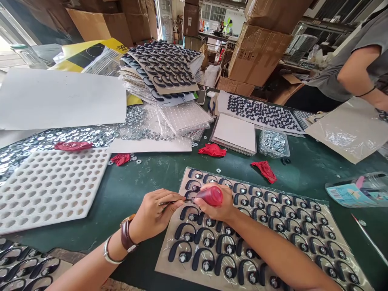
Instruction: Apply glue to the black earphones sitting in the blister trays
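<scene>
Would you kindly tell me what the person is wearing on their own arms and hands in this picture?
Neither arm shows a sleeve or a glove. The left hand has a watch with a brown strap at the wrist and, just behind it, a thin silvery bangle. The right hand and its forearm show nothing worn.
</scene>
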The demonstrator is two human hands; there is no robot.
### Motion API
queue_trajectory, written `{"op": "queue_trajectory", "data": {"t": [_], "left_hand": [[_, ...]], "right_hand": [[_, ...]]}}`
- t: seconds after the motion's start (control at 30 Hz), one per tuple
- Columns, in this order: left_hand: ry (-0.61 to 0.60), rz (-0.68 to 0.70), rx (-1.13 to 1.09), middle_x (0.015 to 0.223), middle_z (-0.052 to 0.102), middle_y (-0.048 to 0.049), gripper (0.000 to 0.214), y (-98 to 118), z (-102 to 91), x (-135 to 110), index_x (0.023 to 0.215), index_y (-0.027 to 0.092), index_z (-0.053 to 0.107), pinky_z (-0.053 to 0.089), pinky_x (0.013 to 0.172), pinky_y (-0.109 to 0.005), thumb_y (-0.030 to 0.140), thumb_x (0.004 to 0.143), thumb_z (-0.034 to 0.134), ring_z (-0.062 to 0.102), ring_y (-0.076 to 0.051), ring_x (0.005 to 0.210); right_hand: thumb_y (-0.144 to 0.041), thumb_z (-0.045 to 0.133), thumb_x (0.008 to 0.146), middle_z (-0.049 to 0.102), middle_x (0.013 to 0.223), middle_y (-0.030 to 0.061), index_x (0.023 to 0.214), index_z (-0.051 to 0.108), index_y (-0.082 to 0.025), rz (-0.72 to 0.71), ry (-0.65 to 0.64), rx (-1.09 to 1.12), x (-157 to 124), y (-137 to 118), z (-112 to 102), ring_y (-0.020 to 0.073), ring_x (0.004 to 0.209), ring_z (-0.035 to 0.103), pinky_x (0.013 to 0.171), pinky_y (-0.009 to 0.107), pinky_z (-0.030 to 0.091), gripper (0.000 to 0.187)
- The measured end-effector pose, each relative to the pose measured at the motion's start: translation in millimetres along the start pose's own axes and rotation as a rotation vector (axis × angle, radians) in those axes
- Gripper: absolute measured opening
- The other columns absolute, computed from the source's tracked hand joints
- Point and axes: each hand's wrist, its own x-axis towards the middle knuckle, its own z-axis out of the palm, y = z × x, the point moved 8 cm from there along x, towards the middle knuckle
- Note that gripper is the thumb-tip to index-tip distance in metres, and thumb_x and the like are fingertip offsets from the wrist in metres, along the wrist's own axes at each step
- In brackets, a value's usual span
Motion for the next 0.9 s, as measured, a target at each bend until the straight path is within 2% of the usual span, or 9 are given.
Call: {"op": "queue_trajectory", "data": {"t": [0.27,0.4,0.47,0.57,0.63,0.7,0.77,0.83,0.9], "left_hand": [[-0.021,-0.151,-0.119,0.088,0.075,-0.0062,0.017,-18,0.2,3,0.094,0.018,0.071,0.058,0.066,-0.022,0.025,0.094,0.055,0.072,-0.017,0.076],[-0.028,-0.187,-0.129,0.089,0.075,-0.0051,0.018,-24,1.0,1,0.093,0.018,0.071,0.058,0.066,-0.021,0.027,0.094,0.055,0.072,-0.017,0.076],[-0.021,-0.169,-0.116,0.089,0.075,-0.0044,0.018,-21,1.1,1,0.093,0.019,0.072,0.058,0.065,-0.021,0.026,0.094,0.055,0.072,-0.016,0.075],[-0.004,-0.130,-0.092,0.090,0.075,-0.0050,0.017,-12,1.6,1,0.095,0.019,0.072,0.057,0.065,-0.021,0.025,0.094,0.055,0.072,-0.016,0.076],[0.015,-0.097,-0.076,0.090,0.075,-0.0057,0.017,-4,-0.2,-1,0.096,0.019,0.071,0.057,0.066,-0.022,0.024,0.093,0.055,0.071,-0.017,0.077],[0.056,-0.042,-0.048,0.091,0.075,-0.0056,0.015,7,-6.9,-7,0.098,0.020,0.070,0.057,0.069,-0.024,0.021,0.093,0.056,0.071,-0.017,0.079],[0.108,0.020,0.003,0.094,0.075,-0.0053,0.017,17,-18.0,-17,0.103,0.021,0.068,0.057,0.071,-0.024,0.017,0.092,0.056,0.071,-0.017,0.081],[0.162,0.054,0.075,0.095,0.074,-0.0052,0.020,26,-30.6,-29,0.106,0.021,0.067,0.056,0.072,-0.025,0.015,0.091,0.056,0.071,-0.017,0.083],[0.203,0.053,0.140,0.095,0.074,-0.0055,0.020,31,-40.2,-41,0.107,0.021,0.067,0.056,0.072,-0.024,0.016,0.092,0.055,0.071,-0.017,0.083]], "right_hand": [[-0.037,0.070,0.080,0.070,0.073,0.0008,0.089,0.061,-0.022,-0.046,-0.004,0.015,3,-4,0,0.0137,0.057,0.067,0.053,0.025,0.055,0.020],[-0.040,0.074,0.076,0.071,0.073,0.0013,0.093,0.062,-0.022,-0.116,-0.020,0.005,5,-12,-1,0.0153,0.056,0.068,0.052,0.027,0.056,0.028],[-0.042,0.073,0.077,0.071,0.071,0.0014,0.092,0.062,-0.021,-0.054,-0.031,0.091,8,-9,-3,0.0155,0.055,0.067,0.051,0.027,0.055,0.028],[-0.041,0.063,0.088,0.071,0.069,0.0008,0.091,0.059,-0.020,0.192,-0.058,0.255,17,9,-10,0.0156,0.057,0.068,0.054,0.027,0.056,0.021],[-0.039,0.053,0.095,0.070,0.067,-0.0002,0.090,0.058,-0.020,0.297,-0.087,0.227,26,17,-20,0.0150,0.058,0.068,0.058,0.027,0.055,0.020],[-0.038,0.051,0.096,0.071,0.069,0.0001,0.089,0.058,-0.020,0.289,-0.103,0.001,39,20,-39,0.0152,0.060,0.066,0.063,0.028,0.054,0.021],[-0.035,0.057,0.093,0.072,0.083,0.0046,0.096,0.058,-0.018,0.189,-0.143,-0.389,53,20,-59,0.0191,0.072,0.066,0.070,0.031,0.051,0.017],[-0.022,0.056,0.091,0.069,0.097,0.0117,0.104,0.058,-0.015,0.044,-0.277,-0.820,62,25,-64,0.0255,0.089,0.063,0.078,0.037,0.047,0.016],[-0.008,0.048,0.089,0.066,0.099,0.0157,0.107,0.059,-0.012,-0.058,-0.466,-1.174,64,43,-60,0.0292,0.094,0.058,0.080,0.041,0.041,0.021]]}}
